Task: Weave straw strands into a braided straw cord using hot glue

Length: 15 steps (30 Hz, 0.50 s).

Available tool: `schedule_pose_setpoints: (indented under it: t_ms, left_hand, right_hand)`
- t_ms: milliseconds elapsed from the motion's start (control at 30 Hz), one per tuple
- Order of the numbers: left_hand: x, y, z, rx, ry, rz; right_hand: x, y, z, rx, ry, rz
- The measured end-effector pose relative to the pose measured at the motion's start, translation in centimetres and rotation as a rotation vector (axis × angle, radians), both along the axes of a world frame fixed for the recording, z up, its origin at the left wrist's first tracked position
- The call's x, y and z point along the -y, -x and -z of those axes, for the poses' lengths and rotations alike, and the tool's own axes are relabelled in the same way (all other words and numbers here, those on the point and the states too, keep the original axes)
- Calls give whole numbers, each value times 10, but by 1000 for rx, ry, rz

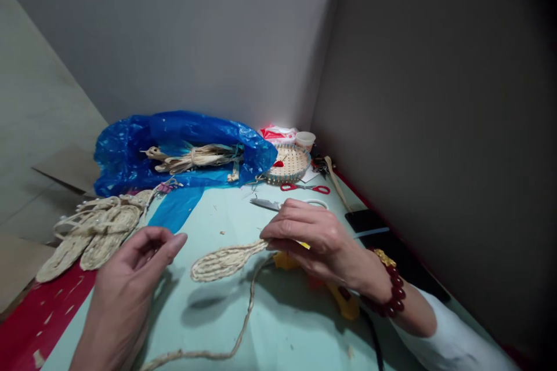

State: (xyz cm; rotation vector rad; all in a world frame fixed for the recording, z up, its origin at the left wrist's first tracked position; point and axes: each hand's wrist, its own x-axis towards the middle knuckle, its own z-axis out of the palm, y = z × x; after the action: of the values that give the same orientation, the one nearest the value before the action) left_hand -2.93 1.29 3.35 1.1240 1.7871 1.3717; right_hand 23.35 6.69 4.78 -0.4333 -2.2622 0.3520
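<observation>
My right hand [307, 240] pinches the narrow end of a small woven straw piece [224, 261], shaped like a slim sole, holding it above the pale green tabletop. A twisted straw cord [250, 307] trails from beneath this hand and curves to the lower left. My left hand [134, 284] is apart from the piece, at its left, with fingers curled and thumb against the forefinger; nothing shows in it. Partly hidden under my right hand lies a yellow tool [346, 301] with a black cable.
Straw sandals [108, 223] lie at the left on red cloth. Behind are a blue plastic bag [183, 127] with bundled straw [195, 157], a round woven basket [289, 162] and a cup [305, 140]. Red-handled scissors [305, 188], white-handled scissors [265, 204] and a dark phone-like slab [365, 221] are nearby.
</observation>
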Motion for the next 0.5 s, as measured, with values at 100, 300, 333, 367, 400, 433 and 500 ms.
schedule_pose_setpoints:
  t_ms: [100,300,333,367,400,433,500]
  left_hand:
    - [-4,9,-4,51,-68,-61]
    - [0,-10,-7,105,-33,13]
    - [1,-14,-7,123,-32,41]
    - [3,-19,-7,143,-33,79]
    - [4,-23,-6,167,-32,124]
    - [6,-27,-6,193,-30,170]
    - [9,-35,-5,249,-19,248]
  right_hand:
    - [1,0,-4,-94,-12,36]
    - [3,0,-8,-194,-61,104]
    - [3,0,-8,-203,-67,113]
    - [4,0,-9,-210,-73,119]
    - [4,0,-9,-214,-79,121]
    - [5,0,-9,-216,-85,122]
    - [6,1,-9,-213,-101,116]
